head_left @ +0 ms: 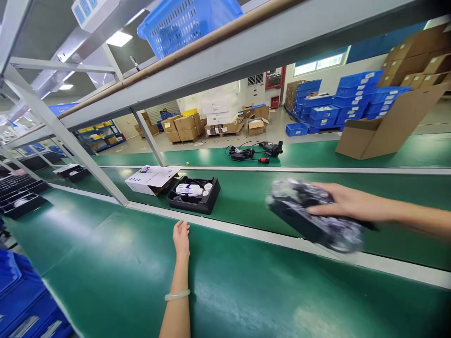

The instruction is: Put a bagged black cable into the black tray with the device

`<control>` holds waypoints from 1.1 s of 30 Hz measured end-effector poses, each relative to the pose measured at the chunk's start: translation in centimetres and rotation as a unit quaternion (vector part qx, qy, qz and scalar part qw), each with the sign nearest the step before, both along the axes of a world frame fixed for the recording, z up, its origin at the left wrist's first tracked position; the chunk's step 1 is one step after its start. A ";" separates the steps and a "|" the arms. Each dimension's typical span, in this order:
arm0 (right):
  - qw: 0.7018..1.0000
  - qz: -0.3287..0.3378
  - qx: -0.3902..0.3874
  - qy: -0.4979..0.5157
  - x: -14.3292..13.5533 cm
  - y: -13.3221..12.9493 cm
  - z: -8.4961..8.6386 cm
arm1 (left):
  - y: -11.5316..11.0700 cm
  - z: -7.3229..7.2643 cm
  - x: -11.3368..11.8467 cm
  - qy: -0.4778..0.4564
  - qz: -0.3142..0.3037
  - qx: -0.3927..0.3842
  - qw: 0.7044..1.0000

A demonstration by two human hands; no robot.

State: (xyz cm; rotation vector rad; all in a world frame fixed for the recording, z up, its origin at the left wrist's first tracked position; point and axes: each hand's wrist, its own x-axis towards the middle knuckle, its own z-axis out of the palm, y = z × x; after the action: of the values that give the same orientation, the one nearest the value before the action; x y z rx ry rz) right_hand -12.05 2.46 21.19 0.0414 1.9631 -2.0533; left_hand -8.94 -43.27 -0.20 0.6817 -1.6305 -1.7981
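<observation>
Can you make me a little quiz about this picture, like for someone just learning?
1. True or false: the right hand is on a blurred black tray.
2. What does the left hand rest on?
A. a cardboard box
B. the green table
C. a blue basket
3. What is on the left wrist?

Key:
1. True.
2. B. It lies flat, fingers pointing toward a second black tray on the belt.
3. A pale bracelet.
</observation>
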 end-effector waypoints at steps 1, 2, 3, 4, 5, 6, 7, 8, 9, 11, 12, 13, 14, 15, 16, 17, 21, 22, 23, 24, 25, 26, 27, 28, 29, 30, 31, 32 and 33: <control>0.972 0.141 0.111 0.154 -1.5 -3.1 1.0 | 0.2 -0.1 -0.1 -0.006 -0.011 -0.024 1.000; 0.911 0.232 0.195 0.281 -2.9 -6.5 1.9 | 0.5 -0.1 -0.1 -0.012 -0.023 -0.063 0.998; 0.850 0.285 0.246 0.368 -4.2 -9.9 2.6 | 0.6 -0.2 -0.1 -0.019 -0.034 -0.117 0.992; 0.804 0.300 0.276 0.432 -5.5 -13.3 3.1 | 0.7 -0.2 -0.1 -0.030 -0.044 -0.177 0.983; 0.763 0.308 0.309 0.477 -6.6 -16.5 3.4 | 0.8 -0.2 -0.1 -0.043 -0.053 -0.236 0.969; 0.724 0.317 0.348 0.504 -7.7 -19.5 3.5 | 0.8 -0.2 -0.1 -0.055 -0.059 -0.287 0.954; 0.689 0.324 0.383 0.523 -8.7 -22.2 3.5 | 0.8 -0.2 -0.1 -0.064 -0.064 -0.324 0.942; 0.659 0.329 0.417 0.532 -9.7 -24.6 3.2 | 0.8 -0.1 -0.1 -0.071 -0.067 -0.342 0.934; 0.635 0.333 0.448 0.534 -10.5 -26.8 2.8 | 0.9 -0.1 -0.1 -0.074 -0.070 -0.354 0.930; 0.602 0.342 0.503 0.518 -12.0 -30.2 1.6 | 1.0 0.1 -0.2 -0.080 -0.076 -0.369 0.923; 0.592 0.352 0.527 0.498 -12.6 -31.6 0.9 | 1.1 0.2 -0.2 -0.086 -0.084 -0.373 0.920; 0.586 0.365 0.548 0.473 -13.2 -32.9 0.1 | 1.2 0.2 -0.3 -0.095 -0.092 -0.375 0.918; 0.583 0.378 0.563 0.447 -13.7 -34.0 -0.6 | 1.3 0.2 -0.4 -0.106 -0.101 -0.376 0.915; 0.583 0.391 0.573 0.423 -14.2 -34.8 -1.5 | 1.3 0.2 -0.5 -0.115 -0.109 -0.376 0.913; 0.585 0.400 0.578 0.404 -14.6 -35.6 -2.3 | 1.3 0.1 -0.5 -0.121 -0.115 -0.376 0.911; 0.590 0.404 0.579 0.392 -15.0 -36.1 -3.2 | 1.3 0.0 -0.6 -0.122 -0.117 -0.376 0.911; 0.620 0.387 0.563 0.386 -16.1 -36.2 -7.3 | 1.2 -0.4 -0.8 -0.111 -0.117 -0.374 0.913; 0.629 0.380 0.550 0.397 -16.2 -35.8 -8.5 | 1.1 -0.4 -0.8 -0.113 -0.118 -0.373 0.913; 0.637 0.371 0.535 0.412 -16.2 -35.3 -9.7 | 1.1 -0.4 -0.7 -0.115 -0.119 -0.371 0.914; 0.640 0.360 0.519 0.436 -16.2 -34.8 -10.9 | 1.1 -0.4 -0.7 -0.119 -0.119 -0.370 0.914; 0.636 0.348 0.505 0.469 -16.1 -34.3 -11.9 | 1.1 -0.4 -0.7 -0.122 -0.118 -0.370 0.913; 0.626 0.336 0.495 0.500 -16.1 -33.7 -12.7 | 1.1 -0.3 -0.8 -0.123 -0.118 -0.371 0.913; 0.613 0.326 0.493 0.524 -16.1 -33.1 -13.2 | 1.0 -0.3 -0.8 -0.124 -0.117 -0.371 0.913; 0.602 0.318 0.497 0.538 -16.1 -32.4 -13.5 | 0.9 -0.3 -0.8 -0.125 -0.116 -0.372 0.913; 0.595 0.312 0.505 0.542 -16.0 -31.4 -13.4 | 0.7 -0.3 -0.9 -0.127 -0.117 -0.372 0.912; 0.593 0.305 0.512 0.541 -15.8 -30.2 -13.0 | 0.5 -0.2 -0.9 -0.130 -0.119 -0.372 0.911; 0.596 0.298 0.513 0.541 -15.5 -28.6 -12.3 | 0.1 -0.1 -0.9 -0.140 -0.119 -0.370 0.911; 0.596 0.290 0.507 0.551 -15.0 -26.6 -11.4 | -0.2 0.0 -0.9 -0.156 -0.118 -0.367 0.909; 0.592 0.281 0.493 0.571 -14.4 -24.0 -10.4 | -0.4 0.1 -0.9 -0.177 -0.109 -0.364 0.908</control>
State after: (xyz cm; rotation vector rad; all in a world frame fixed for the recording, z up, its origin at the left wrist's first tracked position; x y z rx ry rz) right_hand -26.40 -21.55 10.78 -1.7499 2.8600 -0.1765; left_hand -9.81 -43.71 -0.07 0.4963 -2.4997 -1.0693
